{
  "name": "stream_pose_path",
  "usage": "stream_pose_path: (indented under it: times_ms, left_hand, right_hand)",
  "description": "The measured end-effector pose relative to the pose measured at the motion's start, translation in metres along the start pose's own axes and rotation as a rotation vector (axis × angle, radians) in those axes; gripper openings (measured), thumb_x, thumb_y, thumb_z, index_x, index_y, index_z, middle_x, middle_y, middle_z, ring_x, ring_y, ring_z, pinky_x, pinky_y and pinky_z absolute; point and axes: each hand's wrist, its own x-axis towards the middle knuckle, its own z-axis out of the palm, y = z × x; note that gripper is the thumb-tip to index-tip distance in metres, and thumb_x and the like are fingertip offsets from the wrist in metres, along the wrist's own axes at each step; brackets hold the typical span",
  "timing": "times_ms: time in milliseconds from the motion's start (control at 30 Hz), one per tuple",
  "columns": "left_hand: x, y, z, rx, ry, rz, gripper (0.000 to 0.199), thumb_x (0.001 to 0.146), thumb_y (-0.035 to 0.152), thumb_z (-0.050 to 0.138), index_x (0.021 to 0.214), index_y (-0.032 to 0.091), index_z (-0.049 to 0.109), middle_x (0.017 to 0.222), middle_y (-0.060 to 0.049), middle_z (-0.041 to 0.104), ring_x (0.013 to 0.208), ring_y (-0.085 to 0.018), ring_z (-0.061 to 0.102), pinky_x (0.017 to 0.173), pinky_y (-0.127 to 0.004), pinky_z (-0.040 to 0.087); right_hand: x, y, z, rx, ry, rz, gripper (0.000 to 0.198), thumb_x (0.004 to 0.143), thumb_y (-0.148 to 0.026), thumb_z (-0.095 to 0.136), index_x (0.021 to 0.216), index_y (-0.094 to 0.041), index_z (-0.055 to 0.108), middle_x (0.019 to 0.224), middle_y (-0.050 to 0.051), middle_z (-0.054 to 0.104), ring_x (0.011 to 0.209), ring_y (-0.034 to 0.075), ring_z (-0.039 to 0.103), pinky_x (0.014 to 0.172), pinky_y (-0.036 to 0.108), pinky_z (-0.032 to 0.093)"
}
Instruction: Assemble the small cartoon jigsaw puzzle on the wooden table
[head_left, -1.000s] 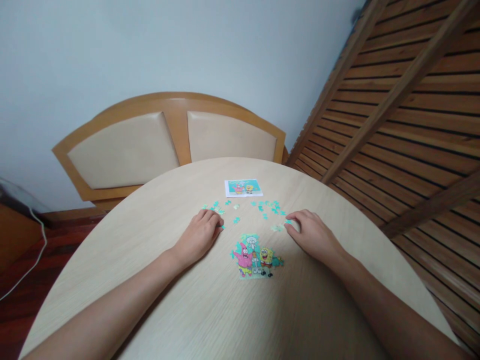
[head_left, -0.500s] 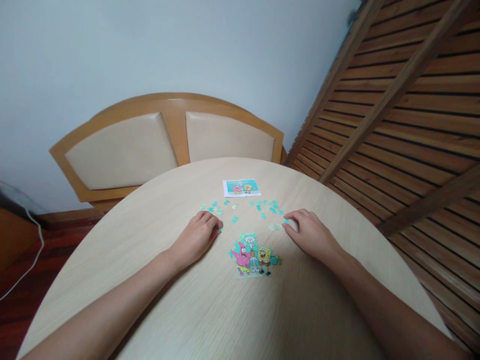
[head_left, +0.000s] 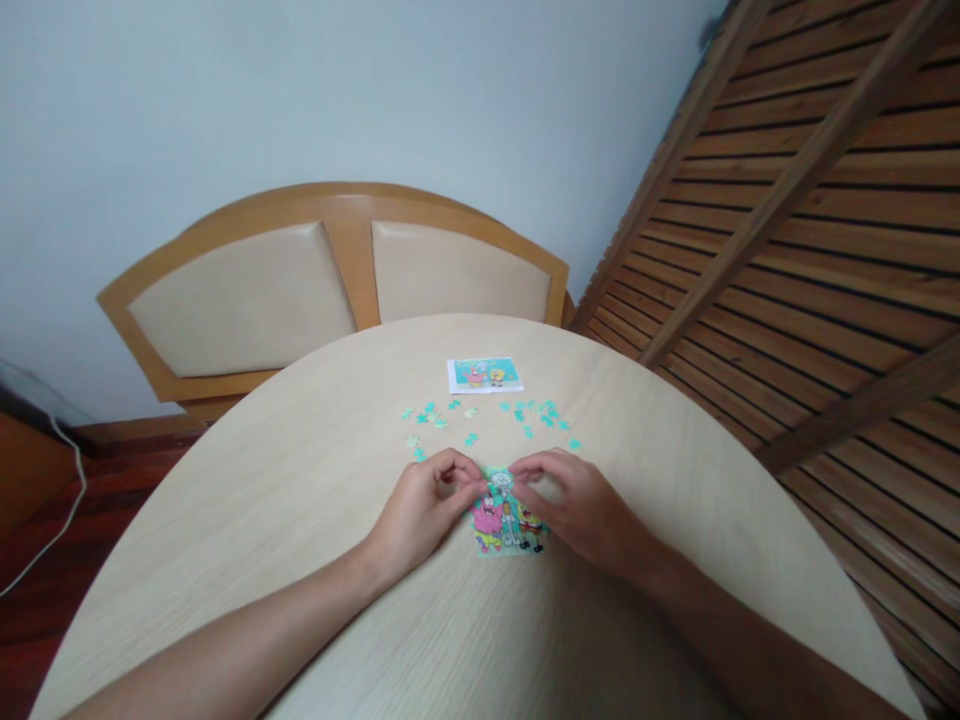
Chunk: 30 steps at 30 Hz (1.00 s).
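A partly joined jigsaw puzzle (head_left: 508, 535) with pink, pale green and yellow cartoon figures lies on the round table (head_left: 360, 640). My left hand (head_left: 429, 508) is at its upper left, thumb and forefinger brought together at the edge. Over the upper right part is my right hand (head_left: 589, 508), its thumb and forefinger curled close and covering part of the yellow figure. Whatever is between the fingertips of either hand is too small or hidden to make out. Beyond the hands lie loose turquoise puzzle pieces (head_left: 550, 412).
A small picture card (head_left: 487, 375) with the same figures lies behind the loose pieces. More pieces (head_left: 430, 412) are scattered at the left. A padded wooden chair back (head_left: 457, 270) stands past the table, with a slatted wooden panel (head_left: 817, 230) to the right.
Both hands have moved inward to the top of the joined puzzle, the left rightward and the right leftward. Pieces near where the left hand was are uncovered; the pale ones near the right hand no longer show.
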Motion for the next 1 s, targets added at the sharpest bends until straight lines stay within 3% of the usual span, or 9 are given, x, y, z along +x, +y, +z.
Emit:
stream_pose_path:
  times_ms: [200,300,367,500,833,1000]
  left_hand:
    - [-0.002,0.004,0.008,-0.078,-0.019,-0.020,0.020,0.087,0.034,0.070,0.083,0.016,0.065,0.072,-0.002,0.069,0.067,-0.015,0.063,0.064,-0.026,0.051]
    - [-0.006,0.007,0.007,0.082,-0.062,0.103,0.017,0.094,0.033,0.062,0.100,0.018,0.067,0.102,-0.008,0.073,0.091,-0.019,0.069,0.083,-0.033,0.055]
    - [-0.009,0.009,0.005,0.241,-0.186,0.251,0.024,0.096,0.031,0.059,0.117,0.021,0.064,0.129,-0.010,0.066,0.116,-0.023,0.063,0.100,-0.040,0.050]
    - [-0.015,0.015,0.003,0.537,-0.498,0.478,0.046,0.094,0.038,0.063,0.136,0.024,0.055,0.145,-0.011,0.054,0.133,-0.029,0.051,0.111,-0.048,0.042]
    - [-0.020,0.018,0.000,0.701,-0.614,0.489,0.064,0.094,0.046,0.058,0.151,0.025,0.040,0.155,-0.007,0.044,0.140,-0.035,0.042,0.116,-0.052,0.034]
    - [-0.022,0.020,0.001,0.677,-0.606,0.492,0.066,0.093,0.046,0.060,0.151,0.021,0.041,0.154,-0.009,0.046,0.141,-0.036,0.041,0.118,-0.054,0.031]
  right_hand:
    - [-0.004,-0.020,0.008,0.268,-0.099,0.100,0.014,0.090,-0.032,0.063,0.091,-0.021,0.072,0.087,0.001,0.076,0.081,0.017,0.069,0.076,0.027,0.052]
    - [0.000,-0.014,-0.002,0.332,-0.128,0.165,0.018,0.089,-0.035,0.064,0.090,-0.020,0.073,0.087,0.002,0.076,0.081,0.018,0.070,0.074,0.028,0.053]
    - [0.002,-0.004,-0.012,0.292,-0.181,0.185,0.020,0.088,-0.036,0.064,0.092,-0.020,0.075,0.087,0.003,0.077,0.082,0.019,0.070,0.076,0.030,0.053]
    - [0.005,0.014,-0.031,0.156,-0.250,0.215,0.022,0.087,-0.035,0.063,0.095,-0.019,0.078,0.095,0.005,0.079,0.089,0.022,0.070,0.081,0.033,0.053]
    - [0.005,0.023,-0.035,0.092,-0.334,0.190,0.024,0.089,-0.031,0.060,0.097,-0.020,0.079,0.095,0.004,0.079,0.087,0.021,0.071,0.078,0.031,0.053]
    - [0.006,0.020,-0.039,0.073,-0.338,0.174,0.023,0.089,-0.032,0.060,0.096,-0.020,0.079,0.093,0.003,0.079,0.084,0.021,0.071,0.076,0.031,0.054]
